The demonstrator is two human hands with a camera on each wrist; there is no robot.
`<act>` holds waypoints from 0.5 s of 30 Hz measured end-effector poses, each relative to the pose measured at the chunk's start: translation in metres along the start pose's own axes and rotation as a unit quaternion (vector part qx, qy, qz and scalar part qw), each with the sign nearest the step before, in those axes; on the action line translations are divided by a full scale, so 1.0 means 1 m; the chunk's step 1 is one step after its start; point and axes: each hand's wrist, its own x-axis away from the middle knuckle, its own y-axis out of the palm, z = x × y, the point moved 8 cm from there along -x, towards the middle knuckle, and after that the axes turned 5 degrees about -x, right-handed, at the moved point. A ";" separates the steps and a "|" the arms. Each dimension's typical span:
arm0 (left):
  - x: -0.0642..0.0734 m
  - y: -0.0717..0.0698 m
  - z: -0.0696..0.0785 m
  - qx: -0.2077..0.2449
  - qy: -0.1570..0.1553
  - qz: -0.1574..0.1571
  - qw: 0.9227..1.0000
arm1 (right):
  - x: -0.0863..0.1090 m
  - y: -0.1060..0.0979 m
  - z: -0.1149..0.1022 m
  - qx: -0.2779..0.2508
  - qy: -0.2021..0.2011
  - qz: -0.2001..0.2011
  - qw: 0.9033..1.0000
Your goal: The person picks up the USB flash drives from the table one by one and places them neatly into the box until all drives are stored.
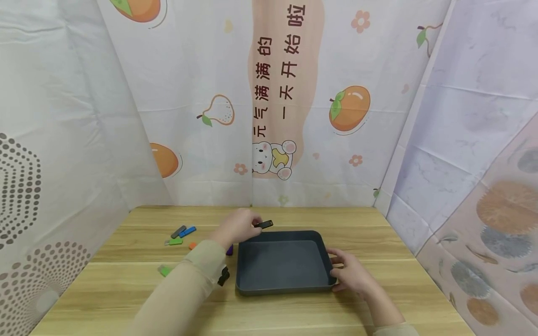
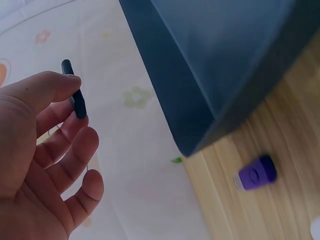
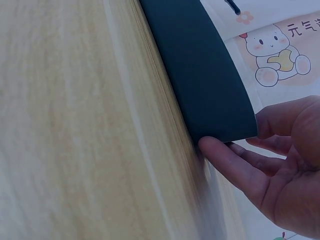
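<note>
My left hand (image 1: 240,225) is above the far left corner of a dark grey rectangular tray (image 1: 239,273). Between thumb and fingertips it pinches a small black USB stick (image 1: 265,224), also visible in the left wrist view as a thin dark bar (image 2: 79,102). The other fingers curve loosely below. My right hand (image 1: 350,273) holds the tray's right side near the front corner; in the right wrist view its thumb (image 3: 232,162) presses low on the tray wall (image 3: 200,75), with the fingers at the corner's other side. The tray's inside is bare.
Left of the tray lie a purple USB stick (image 2: 257,173), a black one (image 1: 223,276), green ones (image 1: 175,241), a blue one (image 1: 187,231), a grey one (image 1: 178,231) and an orange piece (image 1: 192,245). My left sleeve (image 1: 185,284) crosses that side. Printed curtains surround the wooden table (image 1: 378,233).
</note>
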 end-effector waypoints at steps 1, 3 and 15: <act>-0.002 0.001 0.003 0.000 0.003 0.000 1.000 | 0.000 0.000 0.000 -0.001 0.000 -0.001 1.000; -0.007 0.002 0.008 0.000 0.009 -0.002 1.000 | 0.000 0.000 0.001 -0.001 -0.001 -0.002 1.000; -0.035 0.015 0.036 0.007 0.033 -0.015 0.999 | 0.000 -0.001 -0.001 0.000 -0.005 -0.001 1.000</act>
